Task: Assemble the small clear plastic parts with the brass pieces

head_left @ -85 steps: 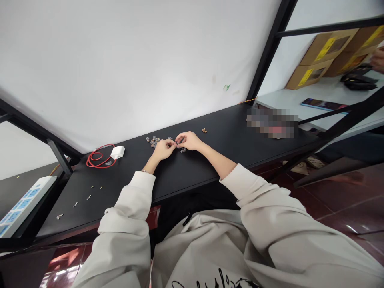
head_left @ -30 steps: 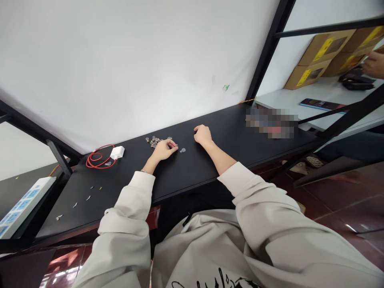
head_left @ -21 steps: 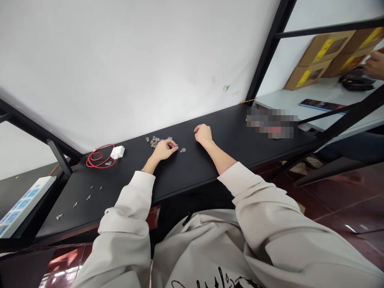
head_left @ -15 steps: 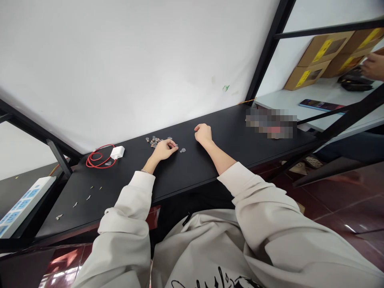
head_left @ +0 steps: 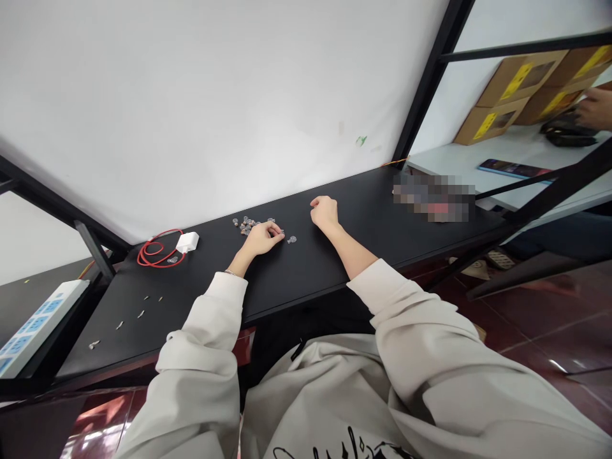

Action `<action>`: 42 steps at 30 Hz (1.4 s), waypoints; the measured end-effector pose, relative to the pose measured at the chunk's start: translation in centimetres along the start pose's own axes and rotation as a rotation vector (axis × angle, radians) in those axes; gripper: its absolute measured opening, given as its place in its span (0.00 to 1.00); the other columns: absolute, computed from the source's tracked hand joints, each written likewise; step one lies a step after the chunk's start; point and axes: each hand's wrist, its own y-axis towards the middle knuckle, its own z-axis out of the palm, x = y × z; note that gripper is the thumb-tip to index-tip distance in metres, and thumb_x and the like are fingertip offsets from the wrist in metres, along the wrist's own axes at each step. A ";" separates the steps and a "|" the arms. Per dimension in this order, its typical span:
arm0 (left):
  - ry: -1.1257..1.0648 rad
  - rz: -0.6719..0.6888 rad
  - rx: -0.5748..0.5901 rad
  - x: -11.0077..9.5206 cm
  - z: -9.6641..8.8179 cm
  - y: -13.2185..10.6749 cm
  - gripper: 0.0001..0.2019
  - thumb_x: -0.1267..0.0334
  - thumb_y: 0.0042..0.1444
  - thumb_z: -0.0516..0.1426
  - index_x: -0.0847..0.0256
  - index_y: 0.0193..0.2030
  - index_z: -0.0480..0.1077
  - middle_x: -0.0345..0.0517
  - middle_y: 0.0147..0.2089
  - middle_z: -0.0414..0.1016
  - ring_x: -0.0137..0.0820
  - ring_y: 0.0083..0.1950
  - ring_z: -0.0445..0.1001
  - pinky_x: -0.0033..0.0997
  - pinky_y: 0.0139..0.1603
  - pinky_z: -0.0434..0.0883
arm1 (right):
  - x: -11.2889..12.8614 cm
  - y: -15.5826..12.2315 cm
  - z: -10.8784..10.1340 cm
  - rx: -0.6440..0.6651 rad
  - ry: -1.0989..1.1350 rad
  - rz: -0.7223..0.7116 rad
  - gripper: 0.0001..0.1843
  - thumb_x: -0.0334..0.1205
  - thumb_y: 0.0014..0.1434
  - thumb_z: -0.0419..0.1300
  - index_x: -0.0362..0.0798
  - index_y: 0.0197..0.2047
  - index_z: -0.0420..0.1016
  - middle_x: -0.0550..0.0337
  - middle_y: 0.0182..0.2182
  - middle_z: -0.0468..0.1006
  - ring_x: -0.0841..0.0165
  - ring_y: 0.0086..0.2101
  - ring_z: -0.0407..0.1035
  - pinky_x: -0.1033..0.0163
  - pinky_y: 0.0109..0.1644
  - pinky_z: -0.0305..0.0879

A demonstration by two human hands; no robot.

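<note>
The cream sweatshirt sleeves (head_left: 201, 357) reach up from the bottom of the frame, and both forearms lie on the black counter (head_left: 296, 287). The main risk sits at the left hand (head_left: 261, 239). Its curled fingers (head_left: 278, 233) rest at the edge of a cluster of tiny clear-and-metal parts (head_left: 247, 224), and a careless drag of the wrist could scatter pieces this small and light. A lone clear piece (head_left: 291, 240) lies just beyond those fingertips, open to the same nudge, and clear items could be easy to lose sight of. The fingers hide whether the left hand pinches anything, so I cannot tell. The right hand (head_left: 325, 212) rests palm down, well apart from the cluster, with its fingers loosely curled and nothing visible in them.

Left of the hands, a red cable (head_left: 155, 255) loops beside a white charger (head_left: 187, 242); a snagged loop could drag across nearby parts. Toward the lower left, loose small parts (head_left: 141, 313) lie near the counter's front edge, where a brushing sleeve might knock them off. A white power strip (head_left: 33, 328) sits beyond the counter's left end. At the upper right, a co-worker's hand (head_left: 595, 108) is over a white shelf (head_left: 507, 150), with cardboard boxes (head_left: 502, 108) and a phone (head_left: 514, 168) on it.
</note>
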 end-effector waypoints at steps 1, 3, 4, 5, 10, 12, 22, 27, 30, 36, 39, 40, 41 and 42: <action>0.003 0.001 0.000 0.0 0.0 0.0 0.09 0.58 0.53 0.64 0.61 0.37 0.76 0.43 0.33 0.79 0.27 0.27 0.71 0.29 0.32 0.70 | 0.0 0.0 0.0 -0.014 0.022 -0.039 0.19 0.18 0.50 0.56 0.42 0.40 0.84 0.48 0.40 0.83 0.59 0.44 0.78 0.58 0.54 0.72; 0.017 0.006 -0.011 -0.1 0.0 0.0 0.09 0.58 0.54 0.64 0.61 0.38 0.76 0.43 0.34 0.79 0.26 0.27 0.71 0.29 0.32 0.69 | 0.1 0.0 0.3 -0.029 0.085 -0.118 0.18 0.19 0.53 0.55 0.43 0.38 0.83 0.51 0.39 0.84 0.61 0.43 0.78 0.58 0.55 0.71; 0.027 0.007 -0.024 -0.1 0.0 0.0 0.09 0.59 0.54 0.64 0.61 0.38 0.76 0.43 0.34 0.79 0.26 0.27 0.71 0.29 0.32 0.69 | 0.1 0.0 0.5 -0.020 0.130 -0.149 0.17 0.20 0.54 0.55 0.43 0.37 0.83 0.52 0.38 0.84 0.62 0.43 0.79 0.58 0.56 0.72; 0.038 0.003 -0.039 -0.2 0.0 0.0 0.09 0.58 0.54 0.64 0.61 0.38 0.76 0.43 0.33 0.79 0.27 0.27 0.71 0.29 0.32 0.68 | 0.2 -0.1 0.8 0.004 0.187 -0.169 0.15 0.21 0.55 0.56 0.44 0.36 0.83 0.54 0.36 0.84 0.63 0.42 0.79 0.59 0.55 0.72; 0.051 -0.024 -0.078 -0.3 0.0 -0.1 0.09 0.56 0.54 0.63 0.60 0.36 0.75 0.40 0.24 0.73 0.29 0.26 0.71 0.31 0.31 0.67 | 1.2 -1.7 2.2 0.283 0.542 -0.124 0.04 0.28 0.57 0.65 0.44 0.37 0.79 0.57 0.29 0.82 0.68 0.29 0.78 0.63 0.38 0.77; 0.044 -0.003 -0.073 -0.2 0.0 -0.1 0.09 0.57 0.54 0.63 0.60 0.36 0.74 0.40 0.26 0.74 0.29 0.26 0.71 0.31 0.32 0.67 | 1.7 -2.4 2.3 0.397 0.614 -0.119 0.06 0.31 0.55 0.69 0.44 0.37 0.78 0.57 0.27 0.81 0.69 0.26 0.76 0.65 0.30 0.75; 0.000 0.077 -0.049 0.1 0.0 -0.1 0.09 0.57 0.53 0.63 0.60 0.37 0.73 0.42 0.35 0.80 0.26 0.26 0.68 0.28 0.31 0.66 | 2.3 -3.3 1.7 0.570 0.591 -0.189 0.16 0.40 0.42 0.78 0.42 0.30 0.78 0.60 0.21 0.77 0.73 0.22 0.70 0.70 0.25 0.69; -0.006 0.109 -0.035 -0.1 0.0 -0.2 0.11 0.57 0.53 0.63 0.61 0.40 0.75 0.41 0.33 0.79 0.25 0.25 0.67 0.28 0.31 0.65 | 2.5 -3.6 1.5 0.625 0.633 -0.172 0.17 0.38 0.40 0.79 0.43 0.26 0.75 0.62 0.20 0.76 0.74 0.22 0.69 0.69 0.24 0.66; -0.002 0.110 -0.049 -0.1 0.0 -0.2 0.11 0.56 0.53 0.63 0.61 0.39 0.76 0.39 0.28 0.76 0.26 0.25 0.67 0.28 0.31 0.65 | 2.5 -3.7 1.5 0.654 0.642 -0.166 0.17 0.37 0.39 0.79 0.43 0.26 0.75 0.62 0.19 0.76 0.74 0.22 0.69 0.69 0.25 0.67; -0.002 0.111 -0.061 -0.2 0.0 -0.3 0.13 0.53 0.54 0.63 0.61 0.38 0.75 0.41 0.30 0.77 0.26 0.26 0.67 0.28 0.30 0.65 | 2.5 -3.8 1.4 0.695 0.652 -0.162 0.16 0.37 0.40 0.79 0.43 0.25 0.76 0.60 0.18 0.77 0.73 0.21 0.70 0.70 0.24 0.68; 0.006 0.100 -0.064 -0.4 0.0 -0.3 0.13 0.52 0.54 0.63 0.61 0.38 0.75 0.41 0.28 0.76 0.26 0.25 0.67 0.28 0.29 0.65 | 2.6 -3.9 1.3 0.696 0.663 -0.147 0.15 0.35 0.39 0.79 0.43 0.24 0.77 0.59 0.19 0.77 0.72 0.22 0.72 0.69 0.26 0.70; 0.009 0.098 -0.063 -0.4 0.0 -0.3 0.13 0.52 0.55 0.63 0.61 0.38 0.75 0.40 0.28 0.75 0.26 0.25 0.67 0.28 0.29 0.65 | 2.6 -3.9 1.3 0.695 0.665 -0.141 0.14 0.35 0.39 0.79 0.43 0.23 0.77 0.59 0.19 0.78 0.72 0.22 0.72 0.69 0.26 0.71; 0.010 0.098 -0.064 -0.5 0.0 -0.3 0.13 0.53 0.55 0.62 0.60 0.38 0.75 0.40 0.28 0.75 0.26 0.25 0.67 0.28 0.29 0.65 | 2.6 -3.9 1.3 0.695 0.666 -0.135 0.14 0.35 0.39 0.79 0.43 0.23 0.77 0.58 0.19 0.78 0.71 0.22 0.72 0.69 0.26 0.71; 0.009 0.100 -0.066 -0.4 0.0 -0.3 0.12 0.53 0.55 0.62 0.60 0.38 0.75 0.40 0.28 0.76 0.26 0.24 0.67 0.28 0.29 0.65 | 2.7 -3.9 1.3 0.695 0.668 -0.128 0.14 0.35 0.39 0.79 0.43 0.23 0.78 0.58 0.19 0.78 0.71 0.22 0.72 0.69 0.27 0.72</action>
